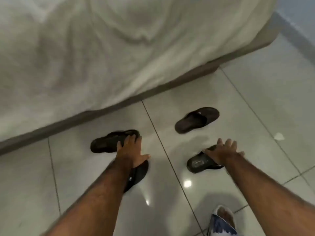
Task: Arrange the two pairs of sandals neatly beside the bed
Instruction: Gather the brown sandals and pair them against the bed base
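Note:
Several dark sandals lie scattered on the glossy tile floor beside the bed (153, 89). A brown flip-flop (196, 120) lies alone nearest the bed, pointing right. A black sandal (107, 142) lies at the left, with the fingers of my left hand (132, 150) spread over its right end. Under my left wrist another black flip-flop (138, 174) is partly hidden. My right hand (221, 153) hovers with fingers apart over a dark sandal with a worn footbed (199, 163). Neither hand grips anything.
The bed's white sheet (102, 57) hangs over a grey base that runs diagonally across the view. A scrap of white paper (278, 136) lies on the tiles at the right. A patterned blue-white cloth (223, 222) shows at the bottom edge.

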